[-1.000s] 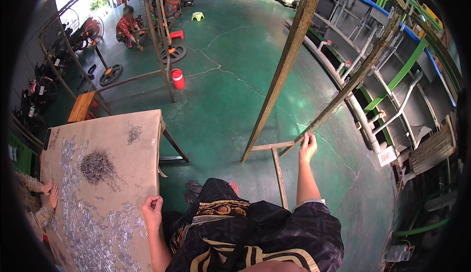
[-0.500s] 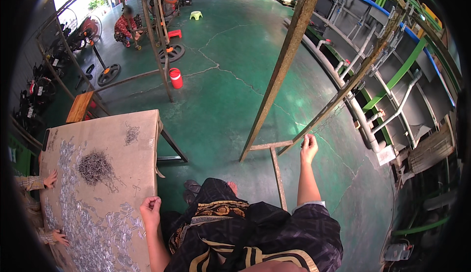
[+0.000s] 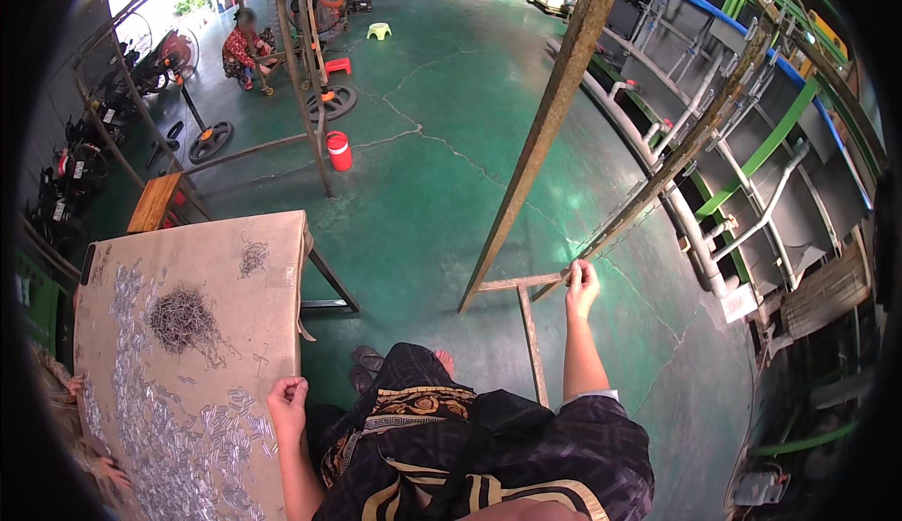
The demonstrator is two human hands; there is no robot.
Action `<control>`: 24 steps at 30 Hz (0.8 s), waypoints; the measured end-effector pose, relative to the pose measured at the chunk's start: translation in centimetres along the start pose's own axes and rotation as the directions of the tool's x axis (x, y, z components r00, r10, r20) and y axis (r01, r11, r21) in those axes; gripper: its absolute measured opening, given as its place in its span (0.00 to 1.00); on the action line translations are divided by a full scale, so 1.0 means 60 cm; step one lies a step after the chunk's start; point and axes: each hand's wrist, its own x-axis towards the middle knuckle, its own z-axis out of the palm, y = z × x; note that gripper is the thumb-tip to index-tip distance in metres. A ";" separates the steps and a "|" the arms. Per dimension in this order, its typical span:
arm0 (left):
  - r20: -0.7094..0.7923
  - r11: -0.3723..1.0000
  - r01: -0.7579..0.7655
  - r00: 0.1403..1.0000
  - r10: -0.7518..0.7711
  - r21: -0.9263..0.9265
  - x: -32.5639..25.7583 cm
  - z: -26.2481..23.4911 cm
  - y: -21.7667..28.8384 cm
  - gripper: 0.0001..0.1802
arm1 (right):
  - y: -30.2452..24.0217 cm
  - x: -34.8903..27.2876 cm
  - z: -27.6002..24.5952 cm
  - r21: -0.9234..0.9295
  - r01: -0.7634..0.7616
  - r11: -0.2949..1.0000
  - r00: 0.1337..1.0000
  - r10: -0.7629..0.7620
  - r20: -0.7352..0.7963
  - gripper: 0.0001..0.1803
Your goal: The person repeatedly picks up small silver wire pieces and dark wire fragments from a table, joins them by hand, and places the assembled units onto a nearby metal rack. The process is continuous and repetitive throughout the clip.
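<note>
My left hand (image 3: 288, 403) is closed in a pinch at the right edge of the cardboard-covered table (image 3: 235, 267); what its fingers hold, if anything, is too small to make out. My right hand (image 3: 583, 286) is raised, its fingertips pinched together close to the lower end of the slanting metal post (image 3: 648, 192). Small thin pieces run along that post. On the cardboard lie many small, clear, shiny pieces (image 3: 178, 427) in a wide spread. Beside them sits a dark heap of thin wire-like pieces (image 3: 181, 320), with a smaller cluster (image 3: 253, 257) farther off.
Another person's hand (image 3: 111, 470) rests at the table's left edge. A second upright post (image 3: 536, 145) and a low crossbar (image 3: 532, 342) stand in front of me. A red-and-white jug (image 3: 339, 152) is on the green floor. Farther back a person (image 3: 246, 51) crouches near a fan.
My right hand has moved slightly left and down, closer to the post's foot. The other person's hands have drawn back toward the left rim. My left hand has stayed in place.
</note>
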 end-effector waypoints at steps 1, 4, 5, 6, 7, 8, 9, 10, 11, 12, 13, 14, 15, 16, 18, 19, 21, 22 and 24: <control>0.000 1.000 0.001 1.000 -0.001 -0.004 0.000 -0.001 -0.002 0.02 | -0.001 0.003 0.001 0.003 0.000 1.000 1.000 0.000 -0.005 0.06; 0.004 1.000 0.002 1.000 -0.002 -0.009 0.002 0.000 -0.003 0.02 | 0.010 0.016 -0.003 -0.004 0.039 0.999 0.999 -0.039 -0.016 0.06; 0.004 1.000 0.003 1.000 -0.003 -0.006 0.001 0.000 -0.001 0.03 | 0.010 0.020 -0.004 -0.005 0.035 0.999 0.999 -0.035 -0.015 0.06; 0.003 1.000 0.004 1.000 -0.004 -0.003 0.000 0.000 0.001 0.03 | 0.011 0.024 -0.005 -0.007 0.031 1.000 0.999 -0.031 -0.014 0.06; 0.005 1.000 0.008 1.000 -0.008 0.003 0.000 0.000 0.003 0.03 | 0.011 0.028 -0.007 -0.008 0.026 1.000 1.000 -0.026 -0.014 0.06; 0.005 1.000 0.010 1.000 -0.011 0.007 0.000 -0.001 0.004 0.03 | 0.008 0.032 -0.009 0.005 0.025 1.000 1.000 -0.025 -0.019 0.06; 0.006 1.000 0.013 1.000 -0.013 0.011 0.000 -0.001 0.004 0.03 | 0.006 0.036 -0.012 0.018 0.024 1.000 0.999 -0.024 -0.024 0.06; 0.002 1.000 0.015 1.000 -0.015 0.010 0.000 -0.001 0.003 0.03 | 0.004 0.038 -0.013 0.031 0.024 0.999 0.999 -0.023 -0.029 0.06; 0.000 1.000 0.019 1.000 -0.019 0.012 0.000 -0.001 0.003 0.03 | 0.005 0.039 -0.013 0.035 0.042 0.999 0.998 -0.041 -0.044 0.06; -0.003 1.000 0.023 1.000 -0.023 0.013 0.001 -0.001 0.002 0.03 | 0.007 0.039 -0.015 0.030 0.046 0.999 0.998 -0.044 -0.054 0.06; -0.002 1.000 0.023 1.000 -0.023 0.012 0.001 -0.001 0.002 0.03 | 0.009 0.038 -0.018 0.025 0.049 0.998 0.997 -0.048 -0.065 0.06; -0.001 1.000 0.023 1.000 -0.023 0.011 0.001 -0.001 0.001 0.03 | 0.011 0.038 -0.020 0.021 0.053 0.998 0.996 -0.051 -0.075 0.06; 0.000 1.000 0.023 1.000 -0.023 0.010 0.002 -0.001 0.001 0.03 | 0.016 0.037 -0.023 0.013 0.052 0.999 0.995 -0.050 -0.083 0.06; 0.002 0.999 0.025 1.000 -0.025 0.019 0.002 -0.001 0.002 0.03 | 0.021 0.036 -0.025 0.005 0.050 0.999 0.995 -0.049 -0.090 0.07; 0.006 0.999 0.029 1.000 -0.029 0.036 0.002 -0.002 0.005 0.03 | 0.025 0.033 -0.027 -0.008 0.046 0.999 0.994 -0.047 -0.095 0.08; 0.006 0.999 0.027 1.000 -0.027 0.037 0.003 -0.002 0.004 0.03 | 0.026 0.032 -0.029 -0.014 0.044 0.999 0.995 -0.045 -0.092 0.08; 0.007 0.999 0.024 1.000 -0.024 0.040 0.004 -0.002 0.004 0.03 | 0.020 0.029 -0.026 -0.005 0.032 0.999 0.996 -0.033 -0.084 0.08; 0.007 0.999 0.026 1.000 -0.026 0.043 0.003 -0.002 0.004 0.03 | 0.016 0.026 -0.025 0.008 0.024 1.000 0.997 -0.023 -0.077 0.08; 0.007 0.998 0.029 1.000 -0.029 0.048 0.004 -0.002 0.006 0.03 | 0.008 0.022 -0.022 0.035 0.011 0.999 0.998 -0.009 -0.058 0.07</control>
